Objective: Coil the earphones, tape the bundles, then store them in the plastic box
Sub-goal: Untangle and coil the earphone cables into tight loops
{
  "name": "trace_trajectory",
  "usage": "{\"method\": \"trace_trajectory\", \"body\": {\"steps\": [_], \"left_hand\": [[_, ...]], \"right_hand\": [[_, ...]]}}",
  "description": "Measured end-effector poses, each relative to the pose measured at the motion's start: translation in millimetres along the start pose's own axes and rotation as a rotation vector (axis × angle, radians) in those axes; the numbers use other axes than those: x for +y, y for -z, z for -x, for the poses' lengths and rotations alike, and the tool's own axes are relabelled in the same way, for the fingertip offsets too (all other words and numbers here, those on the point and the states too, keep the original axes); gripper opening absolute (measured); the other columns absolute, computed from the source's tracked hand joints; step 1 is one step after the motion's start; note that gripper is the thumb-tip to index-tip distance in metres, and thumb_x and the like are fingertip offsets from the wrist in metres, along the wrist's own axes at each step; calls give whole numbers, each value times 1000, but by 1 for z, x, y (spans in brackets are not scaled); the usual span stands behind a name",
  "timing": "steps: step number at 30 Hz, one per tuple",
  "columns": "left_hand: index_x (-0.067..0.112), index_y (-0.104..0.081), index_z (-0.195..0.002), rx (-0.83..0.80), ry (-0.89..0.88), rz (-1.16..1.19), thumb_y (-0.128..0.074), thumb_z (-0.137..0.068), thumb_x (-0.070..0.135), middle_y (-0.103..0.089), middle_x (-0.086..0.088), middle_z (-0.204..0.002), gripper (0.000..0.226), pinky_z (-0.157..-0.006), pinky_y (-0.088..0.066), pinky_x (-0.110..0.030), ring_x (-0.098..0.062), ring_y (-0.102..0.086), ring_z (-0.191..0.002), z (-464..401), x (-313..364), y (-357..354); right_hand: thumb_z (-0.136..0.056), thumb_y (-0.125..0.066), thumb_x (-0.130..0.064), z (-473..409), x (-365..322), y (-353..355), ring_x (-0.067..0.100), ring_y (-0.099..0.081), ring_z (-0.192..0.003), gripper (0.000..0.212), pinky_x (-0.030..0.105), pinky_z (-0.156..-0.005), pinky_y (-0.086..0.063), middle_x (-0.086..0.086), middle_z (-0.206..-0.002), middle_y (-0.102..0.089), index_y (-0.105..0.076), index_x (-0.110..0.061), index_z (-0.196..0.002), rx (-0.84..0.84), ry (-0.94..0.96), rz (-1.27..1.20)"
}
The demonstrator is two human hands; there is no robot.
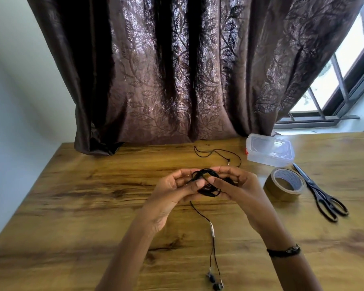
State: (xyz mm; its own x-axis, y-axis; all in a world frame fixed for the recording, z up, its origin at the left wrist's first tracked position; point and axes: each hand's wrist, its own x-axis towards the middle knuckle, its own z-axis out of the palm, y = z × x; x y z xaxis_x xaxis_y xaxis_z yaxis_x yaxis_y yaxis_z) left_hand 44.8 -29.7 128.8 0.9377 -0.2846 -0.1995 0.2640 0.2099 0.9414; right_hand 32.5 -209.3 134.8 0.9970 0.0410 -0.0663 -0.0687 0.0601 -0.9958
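A: We've got the black earphone coil (206,181) up over the wooden table (72,206), L hand (172,190) and R hand (235,190) both curled round it, thumbs pinching the loops.

B: Loose end?

A: Hangs below the coil, earbuds (214,281) on the table near us.

B: Other bits?

A: Second earphone cable (219,154) just behind the coil. Right of the coil: plastic box (269,152), lid on, then tape roll (285,183) w/ scissors (322,194) just beside it.

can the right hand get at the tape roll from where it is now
Probably yes: the tape roll lies just beside the right hand with bare table between, but that hand holds the earphone coil.
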Motion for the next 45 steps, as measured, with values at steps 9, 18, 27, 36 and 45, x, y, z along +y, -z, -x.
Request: {"method": "trace_trajectory", "body": {"steps": [9,18,27,36,45], "left_hand": [[14,-67,-90,103,14,-420,-73,-81,14,-72,-8,-88,11,-65,-58,-22,-13,-70,-76,-37,-60,-35],[12,-73,-92,27,52,-842,-74,-81,26,-68,1,-83,18,-56,-43,-14,-11,-62,-75,-76,-129,-65],[13,-74,-98,-2,84,-968,-71,-83,14,-73,-2,-94,15,-60,-40,-7,-7,-60,-79,-85,-144,-73],[24,-73,-89,81,51,-1098,-74,-80,26,-69,8,-92,9,-52,-35,-11,-4,-57,-78,-84,-145,-73],[25,-70,-88,30,68,-1008,-75,-78,29,-67,11,-83,11,-58,-45,-18,-5,-61,-76,-85,-145,-65]], "right_hand": [[-78,-78,-13,-1,49,51,15,-72,-76,19,20,-61,-53,3,-84,-76,-74,-14,-96,85,-184,175],[-79,-75,-4,-2,109,108,21,-70,-82,11,31,-69,-59,14,-91,-74,-73,-12,-87,157,-406,304],[-80,-75,-7,-8,132,125,4,-64,-75,12,9,-58,-49,0,-83,-71,-72,-17,-86,175,-362,566],[-78,-77,-17,-13,138,123,10,-65,-82,15,25,-74,-55,-5,-88,-70,-75,-26,-90,179,-250,865],[-81,-74,-34,-14,144,124,15,-56,-99,19,32,-86,-53,-4,-103,-59,-72,-25,-98,167,-171,941]]}}
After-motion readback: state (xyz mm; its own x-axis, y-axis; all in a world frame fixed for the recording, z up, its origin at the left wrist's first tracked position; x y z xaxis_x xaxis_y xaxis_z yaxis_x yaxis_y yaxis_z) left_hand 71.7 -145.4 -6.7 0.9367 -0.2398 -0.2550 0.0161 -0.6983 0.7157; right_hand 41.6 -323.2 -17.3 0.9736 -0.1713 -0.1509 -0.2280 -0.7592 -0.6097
